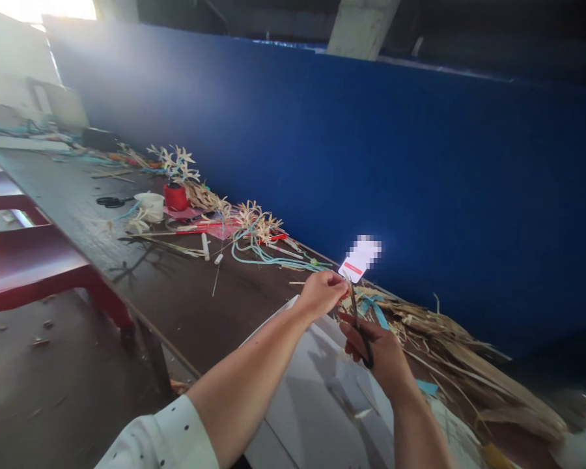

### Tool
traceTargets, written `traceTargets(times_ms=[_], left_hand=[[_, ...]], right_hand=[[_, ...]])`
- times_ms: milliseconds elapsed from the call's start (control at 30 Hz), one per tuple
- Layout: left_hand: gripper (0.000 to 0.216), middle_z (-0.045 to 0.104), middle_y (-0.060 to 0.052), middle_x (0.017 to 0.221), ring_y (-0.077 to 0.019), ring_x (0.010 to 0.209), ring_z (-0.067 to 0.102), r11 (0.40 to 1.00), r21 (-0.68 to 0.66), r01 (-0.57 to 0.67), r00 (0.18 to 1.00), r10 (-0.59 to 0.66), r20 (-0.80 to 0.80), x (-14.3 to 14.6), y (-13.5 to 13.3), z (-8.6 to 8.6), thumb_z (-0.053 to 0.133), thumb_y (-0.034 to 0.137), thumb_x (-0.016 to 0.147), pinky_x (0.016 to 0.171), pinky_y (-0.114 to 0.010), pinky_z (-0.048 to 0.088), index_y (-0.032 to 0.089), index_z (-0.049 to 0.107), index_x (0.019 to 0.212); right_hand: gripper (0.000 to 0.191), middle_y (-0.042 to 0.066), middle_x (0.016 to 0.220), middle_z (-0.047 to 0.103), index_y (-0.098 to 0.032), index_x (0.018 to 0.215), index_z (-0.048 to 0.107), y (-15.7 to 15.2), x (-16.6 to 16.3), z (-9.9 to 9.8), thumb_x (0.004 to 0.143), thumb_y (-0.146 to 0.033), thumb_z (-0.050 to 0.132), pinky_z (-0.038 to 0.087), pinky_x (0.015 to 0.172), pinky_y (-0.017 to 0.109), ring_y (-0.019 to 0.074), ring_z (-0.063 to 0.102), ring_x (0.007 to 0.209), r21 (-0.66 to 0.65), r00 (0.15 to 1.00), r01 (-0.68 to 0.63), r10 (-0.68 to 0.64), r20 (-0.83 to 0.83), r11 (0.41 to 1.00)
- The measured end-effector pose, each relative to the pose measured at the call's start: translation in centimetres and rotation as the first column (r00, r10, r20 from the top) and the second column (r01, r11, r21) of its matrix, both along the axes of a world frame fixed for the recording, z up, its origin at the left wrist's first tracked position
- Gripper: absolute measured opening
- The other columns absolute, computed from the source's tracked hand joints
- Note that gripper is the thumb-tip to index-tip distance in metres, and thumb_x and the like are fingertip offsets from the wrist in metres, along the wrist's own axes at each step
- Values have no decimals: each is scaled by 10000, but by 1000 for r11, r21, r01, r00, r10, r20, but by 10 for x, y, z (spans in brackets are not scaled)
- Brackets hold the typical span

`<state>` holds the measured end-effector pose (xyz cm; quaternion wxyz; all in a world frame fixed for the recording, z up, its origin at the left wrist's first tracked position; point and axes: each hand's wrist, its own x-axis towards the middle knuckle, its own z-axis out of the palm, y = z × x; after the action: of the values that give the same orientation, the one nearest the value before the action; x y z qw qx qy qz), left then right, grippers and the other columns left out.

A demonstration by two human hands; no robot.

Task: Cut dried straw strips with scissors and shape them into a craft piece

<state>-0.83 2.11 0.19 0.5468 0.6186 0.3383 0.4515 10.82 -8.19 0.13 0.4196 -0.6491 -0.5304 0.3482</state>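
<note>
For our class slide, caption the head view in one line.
Scissors in the right hand, beside the left hand, at a table strewn with dried leaves.

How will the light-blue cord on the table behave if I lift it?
Probably floppy: the cord lies in loose curves. Likely light, since its strands look thin. It may snag, as part of it lies close to the pale flowers.

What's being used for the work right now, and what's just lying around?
Seems in use:
- scissors in the right hand
- whatever the left hand seems to pinch; too small to tell
- maybe the dried leaves nearby

Probably just lying about:
- white cup
- light-blue cord
- second scissors
</note>
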Motion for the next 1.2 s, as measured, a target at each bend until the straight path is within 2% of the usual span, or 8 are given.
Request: traceTargets(times_ms=[333,567,733,967,1200], left_hand=[[195,606,-20,654,-94,547,514,1000,7,-23,999,23,-26,-1,0,-1,515,325,725,527,-203,411,143,586,716],[135,607,-20,662,-98,566,554,993,-114,33,993,-20,115,-1,-5,9,535,262,740,527,-207,443,140,564,690],[84,614,-21,686,-111,604,588,979,-203,35,982,5,190,-2,-8,14,564,220,733,525,-205,449,139,552,717],[88,584,-6,620,-79,551,551,975,-223,4,979,41,198,-4,-9,17,542,190,755,534,-186,445,130,547,691],[60,593,-13,639,-91,577,569,973,-229,-24,979,69,193,-4,-7,17,540,178,749,523,-186,446,129,552,717]], right_hand=[[541,-14,474,537,-126,1058,652,0,-1,1,663,-496,653,337,408,222,100,434,407,-24,999,17,-16,49,1000],[555,-15,462,528,-125,1050,657,0,-1,2,658,-518,640,339,403,225,104,434,403,-18,997,20,-19,71,1000],[551,-16,466,530,-126,1045,660,1,1,2,659,-517,643,342,412,230,105,430,404,-30,996,20,-17,84,999],[539,-24,449,517,-121,1022,665,1,1,-1,658,-517,648,332,399,219,98,426,396,-24,998,15,-13,67,1000],[518,-19,453,524,-127,1011,667,1,0,-1,657,-505,650,340,396,223,100,424,393,-19,998,17,-16,66,1000]])
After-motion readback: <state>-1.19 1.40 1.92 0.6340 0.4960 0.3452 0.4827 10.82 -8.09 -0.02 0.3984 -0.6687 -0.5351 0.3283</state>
